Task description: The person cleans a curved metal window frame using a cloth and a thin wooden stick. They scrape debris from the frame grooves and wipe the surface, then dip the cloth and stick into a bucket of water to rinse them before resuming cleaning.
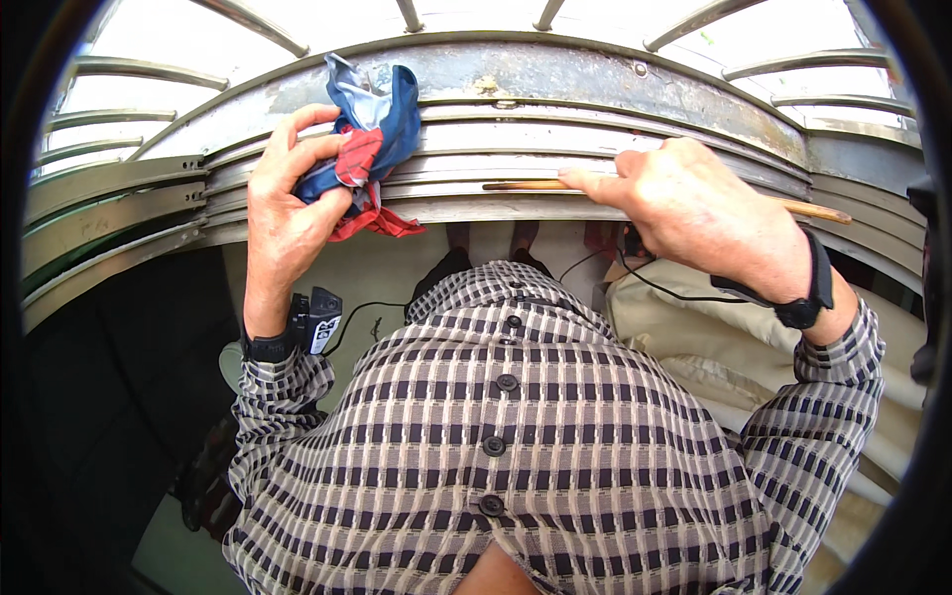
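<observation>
My left hand (290, 193) grips a crumpled blue, white and red cloth (379, 141) over the left part of the metal window track (520, 141). Some of the cloth hangs past the inner edge of the sill. In my right hand (669, 201) is a thin wooden stick (528, 185), which lies nearly level along the inner rails. Its dark tip points left towards the cloth, and its other end (825, 211) shows beyond my wrist. My index finger is stretched along the stick.
Metal bars (253, 22) stand outside the sill. Sliding window frames (111, 223) are stacked at the left. Beige fabric (692, 327) is heaped at the lower right. Thin black cables run from devices strapped to both wrists. My feet are on the floor below the sill.
</observation>
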Motion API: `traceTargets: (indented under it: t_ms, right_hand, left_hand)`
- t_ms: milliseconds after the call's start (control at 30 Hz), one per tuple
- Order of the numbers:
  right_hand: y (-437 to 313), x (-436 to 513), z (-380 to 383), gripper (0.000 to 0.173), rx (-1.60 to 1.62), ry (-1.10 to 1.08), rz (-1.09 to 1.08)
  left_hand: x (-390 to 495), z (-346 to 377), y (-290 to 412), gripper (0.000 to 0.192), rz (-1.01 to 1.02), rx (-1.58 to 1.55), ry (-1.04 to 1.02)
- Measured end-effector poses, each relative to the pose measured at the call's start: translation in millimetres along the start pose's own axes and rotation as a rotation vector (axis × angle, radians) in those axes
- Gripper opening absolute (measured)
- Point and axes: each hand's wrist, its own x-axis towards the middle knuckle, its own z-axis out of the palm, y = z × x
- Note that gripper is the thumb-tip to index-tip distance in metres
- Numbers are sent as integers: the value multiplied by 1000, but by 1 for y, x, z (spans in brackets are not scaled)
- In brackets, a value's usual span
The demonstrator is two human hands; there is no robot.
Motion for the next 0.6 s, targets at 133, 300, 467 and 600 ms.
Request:
traceTargets:
  t_ms: [133,300,467,600]
  right_hand:
    - [2,-12,-5,49,-81,-10,23]
    - [11,-69,-24,46,-216,11,231]
    - [22,-85,-40,43,-20,306,403]
    - [19,-100,-33,37,18,522,481]
  left_hand:
    - [0,4,14,41,66,7,-97]
    - [3,13,30,37,23,-93,-55]
    - [10,21,43,37,121,-188,-53]
    - [16,26,49,46,290,-33,-158]
